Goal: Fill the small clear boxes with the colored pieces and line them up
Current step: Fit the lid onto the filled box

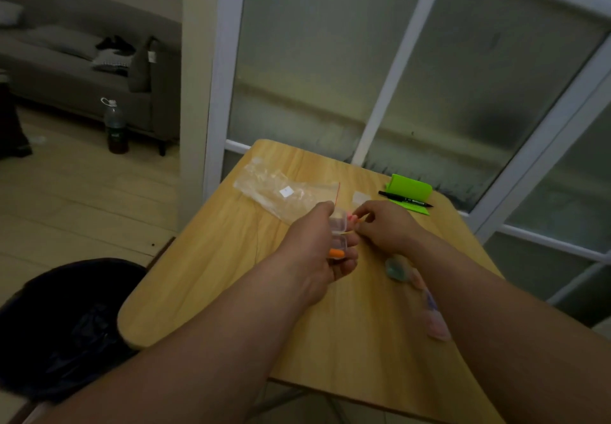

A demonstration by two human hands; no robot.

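Closest in, two bare forearms are stretched out over the light wooden table (215,274). A small clear plastic box (338,225), apparently hinged open, is gripped in the left hand (310,251) with the fingers curled round it. A stubby orange piece (336,253) can be made out in its lower half.

Just right of that box, a thin pinkish-orange piece (356,219) is pinched at the fingertips of the right hand (385,225), nearly touching the box's edge. The box's open side looks to be turned toward the right hand, and the piece's long axis is pointed roughly across at it. So the right hand is the nearer one, and probably only a short nudge leftward is needed. The exact shape of the piece can't be told, it's too blurry.

Behind the box, a crumpled clear zip bag with a red strip (284,192) is laid flat. Right of the box and nearer the camera, a row of pale filled boxes (395,270) is lined up beside the right forearm. Further right of the box and behind it, a bright green pad (410,188) and a black pen (405,199) are parked.
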